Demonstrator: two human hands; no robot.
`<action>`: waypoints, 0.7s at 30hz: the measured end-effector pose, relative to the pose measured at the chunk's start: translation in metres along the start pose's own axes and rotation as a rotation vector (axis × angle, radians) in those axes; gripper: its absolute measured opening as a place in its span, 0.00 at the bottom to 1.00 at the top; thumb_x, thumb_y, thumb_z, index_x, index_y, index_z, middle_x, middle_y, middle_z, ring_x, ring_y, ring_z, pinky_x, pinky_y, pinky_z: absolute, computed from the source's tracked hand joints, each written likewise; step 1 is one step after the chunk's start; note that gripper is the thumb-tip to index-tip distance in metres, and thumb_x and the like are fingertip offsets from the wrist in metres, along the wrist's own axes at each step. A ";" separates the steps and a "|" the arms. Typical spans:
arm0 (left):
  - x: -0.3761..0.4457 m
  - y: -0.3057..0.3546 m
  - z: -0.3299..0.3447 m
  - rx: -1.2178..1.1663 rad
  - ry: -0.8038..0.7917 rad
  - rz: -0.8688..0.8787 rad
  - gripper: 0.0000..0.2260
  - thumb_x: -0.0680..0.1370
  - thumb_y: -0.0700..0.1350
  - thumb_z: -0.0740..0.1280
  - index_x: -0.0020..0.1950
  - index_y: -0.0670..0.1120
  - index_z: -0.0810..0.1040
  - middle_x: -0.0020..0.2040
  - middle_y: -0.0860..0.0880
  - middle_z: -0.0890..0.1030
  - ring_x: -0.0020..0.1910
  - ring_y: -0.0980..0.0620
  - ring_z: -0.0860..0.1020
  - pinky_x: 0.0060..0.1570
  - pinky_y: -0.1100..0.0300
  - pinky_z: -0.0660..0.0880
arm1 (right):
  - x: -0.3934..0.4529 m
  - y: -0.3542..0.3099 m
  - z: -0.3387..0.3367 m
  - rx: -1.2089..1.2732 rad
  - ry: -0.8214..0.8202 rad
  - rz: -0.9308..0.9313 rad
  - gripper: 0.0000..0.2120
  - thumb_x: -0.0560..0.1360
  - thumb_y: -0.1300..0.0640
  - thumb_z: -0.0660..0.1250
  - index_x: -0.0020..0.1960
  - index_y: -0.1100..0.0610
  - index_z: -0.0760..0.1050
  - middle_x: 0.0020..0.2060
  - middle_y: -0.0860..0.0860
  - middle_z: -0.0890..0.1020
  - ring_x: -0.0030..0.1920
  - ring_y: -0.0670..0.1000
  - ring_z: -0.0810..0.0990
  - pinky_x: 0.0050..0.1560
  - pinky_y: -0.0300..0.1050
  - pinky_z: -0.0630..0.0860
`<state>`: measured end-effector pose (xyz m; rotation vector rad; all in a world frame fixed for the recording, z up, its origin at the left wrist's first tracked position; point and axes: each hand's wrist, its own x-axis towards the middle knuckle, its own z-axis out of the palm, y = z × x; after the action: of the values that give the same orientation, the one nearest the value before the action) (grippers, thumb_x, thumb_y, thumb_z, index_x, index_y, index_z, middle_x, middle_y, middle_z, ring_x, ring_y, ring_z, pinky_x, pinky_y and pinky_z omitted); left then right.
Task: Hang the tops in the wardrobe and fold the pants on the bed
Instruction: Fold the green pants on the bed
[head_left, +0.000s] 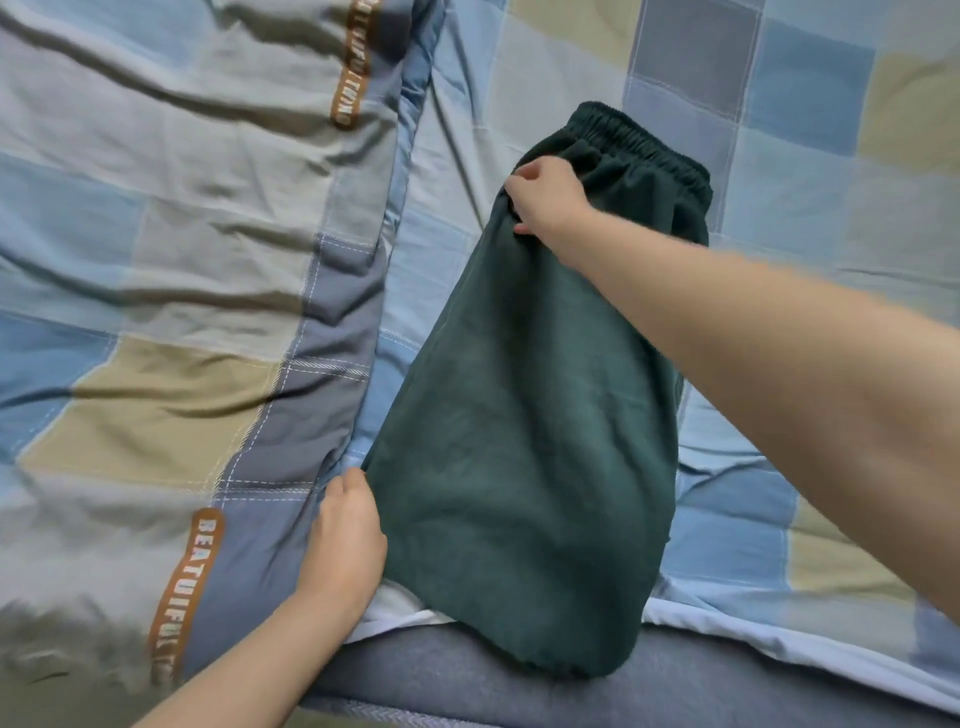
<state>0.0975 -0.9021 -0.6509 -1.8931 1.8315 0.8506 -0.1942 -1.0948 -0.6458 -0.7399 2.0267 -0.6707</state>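
Note:
Dark green pants (524, 426) lie lengthwise on the bed, folded in half, with the elastic waistband (644, 145) at the far end and the cuffs hanging over the near edge. My right hand (545, 195) grips the left edge of the pants just below the waistband, fingers curled into the fabric. Lower down, my left hand (348, 535) holds the same left edge, its fingers tucked under the cloth.
The bed sheet (810, 171) is a blue, grey and beige check. A rumpled duvet (171, 260) in the same pattern, with brown lettered strips, covers the left half. The grey mattress side (467, 680) runs along the bottom.

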 end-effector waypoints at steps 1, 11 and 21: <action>-0.006 0.002 0.003 0.021 0.010 0.024 0.16 0.72 0.27 0.61 0.57 0.38 0.71 0.55 0.39 0.73 0.55 0.37 0.75 0.49 0.50 0.71 | -0.015 0.014 -0.005 0.000 0.060 -0.068 0.11 0.76 0.60 0.60 0.56 0.59 0.75 0.47 0.50 0.78 0.47 0.49 0.76 0.52 0.38 0.76; -0.009 0.018 0.013 -0.144 0.108 -0.105 0.08 0.79 0.34 0.63 0.56 0.31 0.71 0.58 0.30 0.72 0.59 0.31 0.71 0.59 0.43 0.65 | -0.193 0.227 -0.077 0.328 0.381 0.619 0.12 0.78 0.67 0.56 0.60 0.65 0.71 0.42 0.55 0.77 0.35 0.51 0.75 0.42 0.46 0.76; 0.006 0.011 0.008 -0.226 0.108 -0.175 0.11 0.80 0.37 0.61 0.60 0.34 0.68 0.60 0.29 0.75 0.61 0.30 0.71 0.55 0.45 0.66 | -0.227 0.229 -0.065 0.813 -0.315 0.792 0.14 0.65 0.69 0.52 0.36 0.51 0.67 0.25 0.47 0.69 0.23 0.47 0.64 0.33 0.40 0.61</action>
<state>0.0849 -0.9027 -0.6589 -2.2409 1.6565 0.9443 -0.2029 -0.7655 -0.6501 0.4032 1.3840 -0.7398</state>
